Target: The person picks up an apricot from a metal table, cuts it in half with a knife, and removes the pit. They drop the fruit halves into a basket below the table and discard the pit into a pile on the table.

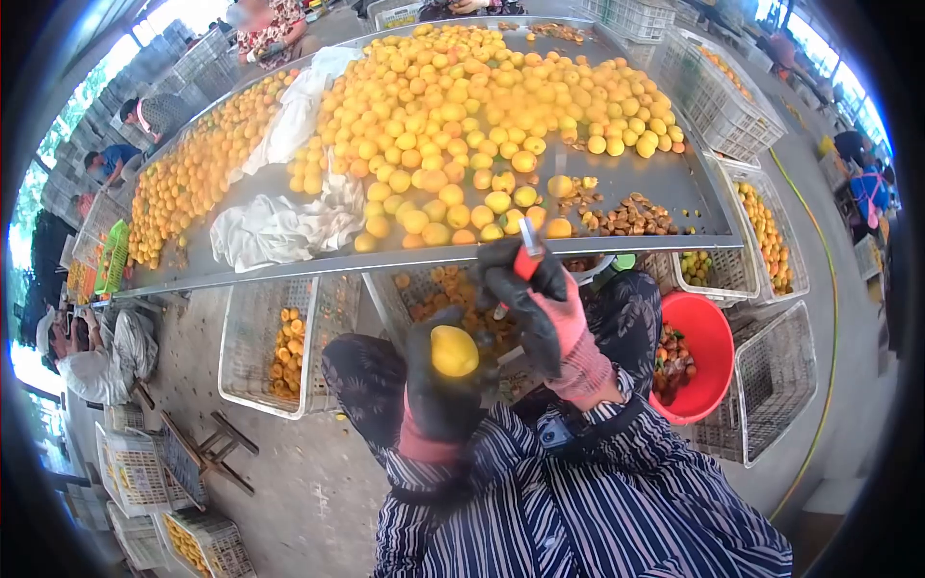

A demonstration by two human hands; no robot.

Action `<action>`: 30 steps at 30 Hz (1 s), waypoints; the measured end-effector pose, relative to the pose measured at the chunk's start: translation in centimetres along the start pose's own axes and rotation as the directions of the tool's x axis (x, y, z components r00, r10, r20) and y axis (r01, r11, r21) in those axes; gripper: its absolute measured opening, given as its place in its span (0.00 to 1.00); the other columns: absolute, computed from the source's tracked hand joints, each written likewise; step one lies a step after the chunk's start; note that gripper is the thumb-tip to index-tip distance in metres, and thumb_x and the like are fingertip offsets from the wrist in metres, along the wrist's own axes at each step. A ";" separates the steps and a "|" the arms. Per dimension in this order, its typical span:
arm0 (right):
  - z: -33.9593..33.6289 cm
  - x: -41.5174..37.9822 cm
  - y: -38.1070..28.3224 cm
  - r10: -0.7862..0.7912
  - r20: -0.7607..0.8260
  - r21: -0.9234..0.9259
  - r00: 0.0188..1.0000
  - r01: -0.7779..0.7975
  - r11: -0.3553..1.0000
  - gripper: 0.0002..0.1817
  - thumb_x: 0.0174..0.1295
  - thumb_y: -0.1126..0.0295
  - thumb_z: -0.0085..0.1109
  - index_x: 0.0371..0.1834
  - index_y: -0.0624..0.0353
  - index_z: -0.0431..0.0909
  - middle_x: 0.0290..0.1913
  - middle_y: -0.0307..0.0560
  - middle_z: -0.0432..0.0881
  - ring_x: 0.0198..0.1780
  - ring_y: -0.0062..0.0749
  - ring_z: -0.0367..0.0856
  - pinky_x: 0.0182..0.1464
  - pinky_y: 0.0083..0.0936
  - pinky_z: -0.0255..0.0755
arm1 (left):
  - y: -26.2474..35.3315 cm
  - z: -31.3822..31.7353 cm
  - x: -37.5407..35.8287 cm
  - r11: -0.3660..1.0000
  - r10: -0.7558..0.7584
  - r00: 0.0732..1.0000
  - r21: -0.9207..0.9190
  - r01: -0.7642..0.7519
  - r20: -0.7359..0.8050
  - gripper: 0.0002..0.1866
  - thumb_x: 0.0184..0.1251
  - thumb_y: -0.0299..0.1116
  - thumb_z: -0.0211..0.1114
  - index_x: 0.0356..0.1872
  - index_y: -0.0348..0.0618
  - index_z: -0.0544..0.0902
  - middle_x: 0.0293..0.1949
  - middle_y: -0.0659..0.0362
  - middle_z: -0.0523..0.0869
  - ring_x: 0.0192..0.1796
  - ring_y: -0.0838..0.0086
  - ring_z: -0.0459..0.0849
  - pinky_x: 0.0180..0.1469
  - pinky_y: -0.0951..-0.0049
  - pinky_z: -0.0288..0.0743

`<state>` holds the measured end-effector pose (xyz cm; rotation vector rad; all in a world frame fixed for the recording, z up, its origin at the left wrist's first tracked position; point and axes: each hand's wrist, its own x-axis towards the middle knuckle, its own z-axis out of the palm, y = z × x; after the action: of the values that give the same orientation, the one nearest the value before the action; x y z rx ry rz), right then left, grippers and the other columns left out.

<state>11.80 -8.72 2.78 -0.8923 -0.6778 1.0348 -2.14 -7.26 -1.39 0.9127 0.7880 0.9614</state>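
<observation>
My left hand [438, 376], in a dark-palmed glove, holds a yellow-orange fruit [454, 351] over my lap. To its right and a little higher, my right hand [528, 299], gloved the same way, is closed around a red-handled tool [528, 258] beside the table's front edge. The tool and the fruit are apart. Just beyond my hands, a metal table [665, 197] bears a large heap of orange fruit [434, 116]. Brown pits or scraps [631, 217] lie near its front right. Below my hands is a crate of fruit pieces [385, 299], partly hidden by them.
A white cloth [284, 226] lies on the table. A crate of halved fruit [313, 356] stands at the left of my legs. At the right are a red basin [708, 361], an empty crate [776, 380] and a yellow hose [834, 337]. Other people work beyond the table.
</observation>
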 end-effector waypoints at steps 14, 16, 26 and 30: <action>0.9 -0.8 3.4 0.033 0.228 0.150 0.973 -0.068 0.986 0.12 0.58 0.69 0.58 0.41 0.65 0.73 0.35 0.44 0.78 0.39 0.26 0.78 0.40 0.24 0.72 | -1.5 -2.4 1.0 0.769 0.332 0.943 0.581 -0.266 -0.008 0.23 0.72 0.49 0.41 0.45 0.39 0.76 0.34 0.61 0.81 0.35 0.80 0.80 0.35 0.80 0.73; 0.0 -1.3 6.1 0.074 0.238 0.547 0.968 -0.197 0.814 0.14 0.59 0.73 0.55 0.48 0.64 0.70 0.43 0.45 0.77 0.45 0.28 0.77 0.46 0.28 0.73 | -1.3 -2.5 1.0 0.970 0.095 0.990 0.232 -0.068 -0.104 0.21 0.72 0.47 0.43 0.45 0.39 0.76 0.35 0.60 0.81 0.36 0.80 0.80 0.36 0.79 0.73; 1.4 -1.8 7.1 -0.031 0.185 -0.155 0.982 0.061 0.986 0.22 0.55 0.69 0.60 0.53 0.63 0.68 0.48 0.47 0.75 0.50 0.33 0.75 0.54 0.27 0.69 | -5.3 -5.3 3.5 0.853 0.330 0.944 0.429 -0.296 -0.004 0.18 0.71 0.41 0.45 0.50 0.38 0.72 0.42 0.55 0.81 0.42 0.69 0.81 0.45 0.72 0.75; 0.4 -0.1 4.8 -0.025 0.517 -0.709 0.856 0.444 0.548 0.26 0.49 0.66 0.65 0.52 0.59 0.69 0.46 0.47 0.76 0.50 0.38 0.74 0.53 0.29 0.69 | -3.0 -6.2 3.8 0.994 0.106 0.989 0.026 -0.104 -0.108 0.20 0.72 0.41 0.43 0.52 0.35 0.69 0.43 0.53 0.80 0.43 0.72 0.80 0.46 0.70 0.75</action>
<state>9.37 -7.61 -1.18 -1.3053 -1.7419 0.6292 -5.14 -2.88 -7.18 0.9327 0.8505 1.1045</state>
